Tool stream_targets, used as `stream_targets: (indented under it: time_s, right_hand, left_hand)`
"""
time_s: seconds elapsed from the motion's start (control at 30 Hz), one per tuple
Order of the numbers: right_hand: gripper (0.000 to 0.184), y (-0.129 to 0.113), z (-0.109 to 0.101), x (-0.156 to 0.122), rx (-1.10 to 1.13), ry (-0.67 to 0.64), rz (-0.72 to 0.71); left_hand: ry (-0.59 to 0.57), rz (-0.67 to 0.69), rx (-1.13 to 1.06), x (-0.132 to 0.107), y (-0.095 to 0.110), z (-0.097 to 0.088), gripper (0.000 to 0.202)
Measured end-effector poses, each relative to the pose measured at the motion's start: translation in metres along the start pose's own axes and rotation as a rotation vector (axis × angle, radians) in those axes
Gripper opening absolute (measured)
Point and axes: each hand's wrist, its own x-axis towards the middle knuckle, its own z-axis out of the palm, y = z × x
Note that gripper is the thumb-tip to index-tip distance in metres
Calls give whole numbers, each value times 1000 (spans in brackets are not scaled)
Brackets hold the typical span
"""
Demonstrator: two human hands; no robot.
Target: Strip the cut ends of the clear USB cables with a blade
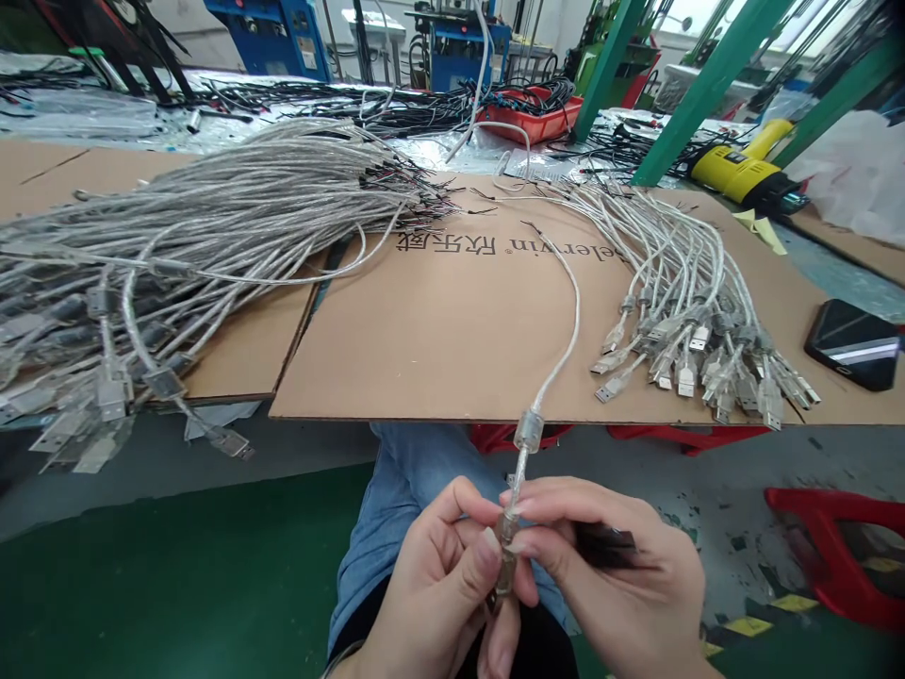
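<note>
A clear-jacketed USB cable [576, 306] runs from the cardboard's front edge down to my hands above my lap. Its grey ferrite bead [529, 431] hangs just past that edge, and its stripped wire end lies on the cardboard. My left hand [452, 575] pinches the plug end between thumb and fingers. Close beside it, my right hand [615, 566] grips the cable just above, its thumb and forefinger closed on it. A small dark, flat piece [606, 545] is tucked in my right palm; its kind is unclear. Fingers partly cover the plug.
A large heap of similar cables [269, 207] covers the left cardboard, plugs overhanging the front. A smaller bundle of cables [679, 273] lies right, near a black phone [854, 344]. Behind are a yellow heat gun [739, 174], green posts [699, 94] and a red tray [537, 124].
</note>
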Motion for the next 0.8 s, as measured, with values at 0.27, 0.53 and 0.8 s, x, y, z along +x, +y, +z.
stream_targets:
  time_s: [0.27, 0.53, 0.8]
  right_hand:
    - [15, 0, 3, 5, 318, 9, 284]
    - [26, 0, -23, -3, 197, -198, 382]
    - [29, -11, -42, 13, -117, -619, 316]
  left_hand:
    - [-9, -12, 53, -3, -1, 3, 6]
    - [41, -106, -57, -3, 6, 5, 12]
    - [81, -165, -64, 1, 8, 6, 16]
